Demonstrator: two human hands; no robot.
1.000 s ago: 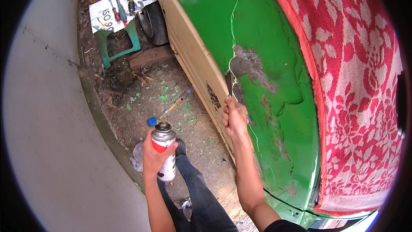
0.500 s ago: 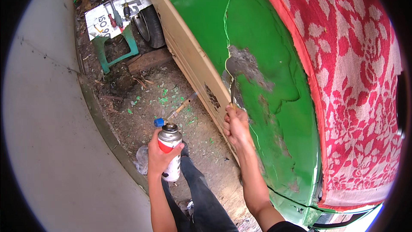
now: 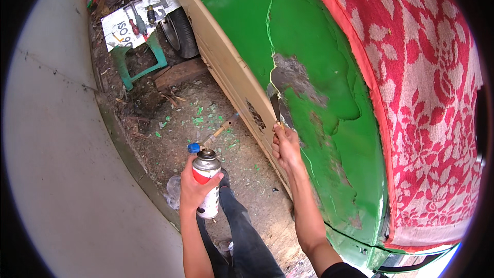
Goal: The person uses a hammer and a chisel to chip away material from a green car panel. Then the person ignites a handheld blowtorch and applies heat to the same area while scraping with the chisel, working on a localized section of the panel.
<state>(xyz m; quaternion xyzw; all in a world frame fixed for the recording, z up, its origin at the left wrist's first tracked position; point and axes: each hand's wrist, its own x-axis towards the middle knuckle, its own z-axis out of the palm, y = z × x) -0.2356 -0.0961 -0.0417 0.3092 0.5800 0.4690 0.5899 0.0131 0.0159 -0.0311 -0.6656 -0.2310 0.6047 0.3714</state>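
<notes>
My left hand is wrapped round an upright gas canister topped by a blow torch with a blue knob. Its brass nozzle slants up toward the car's beige lower side, and a faint bluish flame shows at the tip. In my right hand is a putty knife, its dark blade against the edge of the green car panel. Beside the blade, a curled strip of lifted paint runs along a bare grey patch. My fingers hide most of the knife's handle.
A red-and-white floral cloth covers the car's right part. At the left rises a pale wall. A green stool bears a white plate with screwdrivers, near a wheel. Green paint flakes litter the dirt ground.
The putty knife's blade has turned, showing more of its flat face, and its tip sits slightly farther left. My left hand and the torch have shifted a little right in view.
</notes>
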